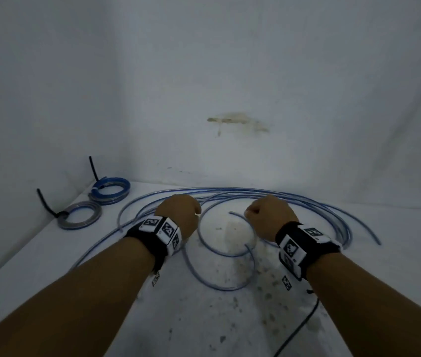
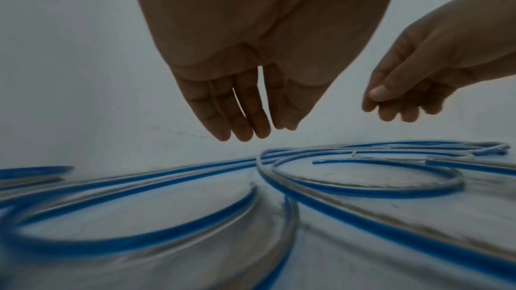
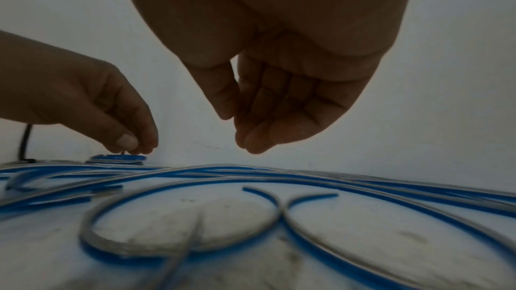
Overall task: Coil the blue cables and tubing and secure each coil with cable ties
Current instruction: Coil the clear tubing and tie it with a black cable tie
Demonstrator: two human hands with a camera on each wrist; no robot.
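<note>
Long loose blue tubing sprawls in wide loops over the white table. My left hand hovers over it with fingers straight and hanging down, holding nothing. My right hand hovers to its right, fingers loosely curled and thumb near them, also holding nothing. A cut tube end lies just left of the right hand. Two finished coils sit at the far left: a near coil and a far coil, each bound by a black cable tie with its tail sticking up.
A white wall closes off the table at the back and the left. A thin black cord trails off the front right. The table surface near me is stained and speckled.
</note>
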